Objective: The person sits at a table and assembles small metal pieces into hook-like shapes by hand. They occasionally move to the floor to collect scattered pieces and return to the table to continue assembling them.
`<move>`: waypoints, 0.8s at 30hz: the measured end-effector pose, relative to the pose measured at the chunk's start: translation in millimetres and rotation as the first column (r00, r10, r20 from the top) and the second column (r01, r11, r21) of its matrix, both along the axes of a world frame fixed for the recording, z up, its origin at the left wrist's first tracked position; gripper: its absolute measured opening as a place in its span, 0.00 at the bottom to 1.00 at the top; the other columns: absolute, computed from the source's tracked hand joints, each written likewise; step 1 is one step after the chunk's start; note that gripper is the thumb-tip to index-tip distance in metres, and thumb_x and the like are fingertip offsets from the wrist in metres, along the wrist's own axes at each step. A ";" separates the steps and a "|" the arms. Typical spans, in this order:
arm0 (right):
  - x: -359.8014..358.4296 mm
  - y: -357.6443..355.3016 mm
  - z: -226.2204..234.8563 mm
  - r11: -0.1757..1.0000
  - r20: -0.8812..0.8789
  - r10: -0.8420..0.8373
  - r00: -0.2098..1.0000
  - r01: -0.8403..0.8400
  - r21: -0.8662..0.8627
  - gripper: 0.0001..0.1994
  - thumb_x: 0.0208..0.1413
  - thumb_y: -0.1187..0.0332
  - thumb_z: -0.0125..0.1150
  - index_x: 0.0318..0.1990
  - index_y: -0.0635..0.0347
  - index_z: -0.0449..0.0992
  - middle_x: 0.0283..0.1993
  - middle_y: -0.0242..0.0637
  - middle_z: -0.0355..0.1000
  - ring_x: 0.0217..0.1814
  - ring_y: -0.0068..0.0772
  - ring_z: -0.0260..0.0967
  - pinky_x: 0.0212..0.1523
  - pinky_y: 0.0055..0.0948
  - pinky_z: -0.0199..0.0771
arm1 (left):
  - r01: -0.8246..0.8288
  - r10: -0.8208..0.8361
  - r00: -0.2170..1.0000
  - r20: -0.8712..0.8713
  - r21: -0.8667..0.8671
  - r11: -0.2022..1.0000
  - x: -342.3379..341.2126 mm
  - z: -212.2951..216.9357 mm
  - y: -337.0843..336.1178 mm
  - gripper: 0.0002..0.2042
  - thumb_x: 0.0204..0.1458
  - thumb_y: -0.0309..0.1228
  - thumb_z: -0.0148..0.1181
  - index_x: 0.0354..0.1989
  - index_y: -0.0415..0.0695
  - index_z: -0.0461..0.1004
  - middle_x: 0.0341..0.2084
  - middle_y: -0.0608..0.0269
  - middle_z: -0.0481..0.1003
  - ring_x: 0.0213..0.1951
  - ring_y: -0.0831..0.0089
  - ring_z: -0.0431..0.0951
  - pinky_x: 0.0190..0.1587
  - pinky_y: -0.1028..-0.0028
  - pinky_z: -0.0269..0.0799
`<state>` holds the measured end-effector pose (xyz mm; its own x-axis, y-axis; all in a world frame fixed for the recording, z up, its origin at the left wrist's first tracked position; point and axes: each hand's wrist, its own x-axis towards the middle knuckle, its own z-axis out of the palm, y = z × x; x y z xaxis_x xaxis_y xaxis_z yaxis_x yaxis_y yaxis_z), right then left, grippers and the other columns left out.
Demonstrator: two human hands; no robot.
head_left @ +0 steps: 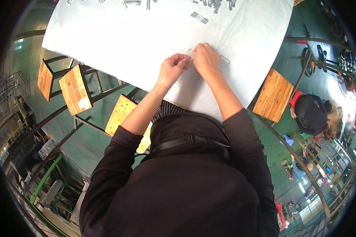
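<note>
White table point(106, 35), upper middle of frame: left hand point(172, 68) and right hand point(205, 59) both pinch a thin wire clip point(224, 59), looks mid-assembly; next move probably needs steady fingertip pressure.

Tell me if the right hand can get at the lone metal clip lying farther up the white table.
Probably yes: the right hand is busy on a wire piece, but only bare table lies between it and the clip.

Left hand point(172, 68), right hand point(205, 59) pinch thin wire piece point(224, 59) on white table point(118, 35).
</note>
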<state>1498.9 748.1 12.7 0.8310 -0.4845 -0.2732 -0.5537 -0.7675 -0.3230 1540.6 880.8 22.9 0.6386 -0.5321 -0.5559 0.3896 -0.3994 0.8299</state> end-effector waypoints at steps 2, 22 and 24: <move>2.7 0.9 -7.8 0.999 -0.009 0.039 0.999 -0.039 -0.001 0.09 0.50 0.66 0.59 0.36 0.60 0.74 0.39 0.41 0.70 0.40 0.39 0.71 0.39 0.35 0.71 | -0.029 0.028 0.999 0.032 0.015 0.999 2.2 -1.1 3.9 0.11 0.56 0.31 0.49 0.42 0.41 0.75 0.31 0.64 0.76 0.33 0.79 0.74 0.36 0.78 0.69; -52.4 -48.5 113.8 0.682 0.294 -0.367 0.882 0.040 0.730 0.12 0.57 0.62 0.55 0.41 0.60 0.75 0.29 0.27 0.69 0.29 0.17 0.62 0.31 0.18 0.63 | 0.235 -0.209 0.888 0.409 -0.013 0.972 16.8 77.6 -27.8 0.08 0.52 0.33 0.60 0.33 0.41 0.77 0.23 0.66 0.77 0.26 0.82 0.73 0.31 0.79 0.67; -50.5 -48.7 118.3 0.754 0.363 -0.264 0.894 -0.043 0.656 0.11 0.56 0.62 0.56 0.36 0.61 0.77 0.26 0.27 0.70 0.27 0.18 0.62 0.30 0.18 0.62 | 0.256 -0.195 0.811 0.552 -0.035 0.966 18.1 82.3 -29.4 0.08 0.51 0.33 0.60 0.31 0.40 0.77 0.23 0.66 0.77 0.24 0.81 0.73 0.29 0.79 0.68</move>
